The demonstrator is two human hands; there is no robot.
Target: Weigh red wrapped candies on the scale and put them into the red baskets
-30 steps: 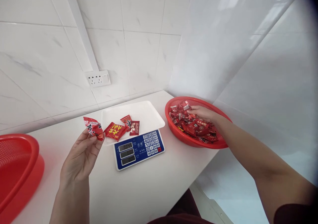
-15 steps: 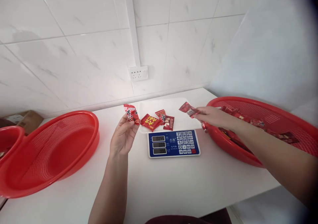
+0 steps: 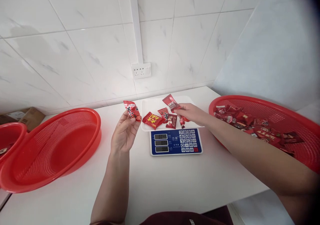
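Between the thumb and fingers of my left hand (image 3: 125, 129) is a red snack packet (image 3: 132, 111), held upright at the left edge of the scale's white pan (image 3: 147, 104). My right hand (image 3: 191, 114) is over the right part of the pan, closed on another red snack packet (image 3: 171, 102); a further small red packet (image 3: 183, 121) shows just under its fingers, and I cannot tell if it is held. On the pan lie a red packet with yellow print (image 3: 153, 120) and a dark red packet (image 3: 172, 121). The scale's blue keypad panel (image 3: 176, 142) faces me.
A red basket (image 3: 252, 102) with many red packets (image 3: 265, 133) stands at the right. At the left is a red basket (image 3: 85, 113) with a bare bottom, beside a smaller red basket (image 3: 15, 126). Behind them sits a cardboard box (image 3: 36, 116). A socket (image 3: 141, 70) is on the tiled wall.
My right hand has moved left from the right basket's rim to over the scale pan, carrying its packet. My left hand still holds its packet in nearly the same place.
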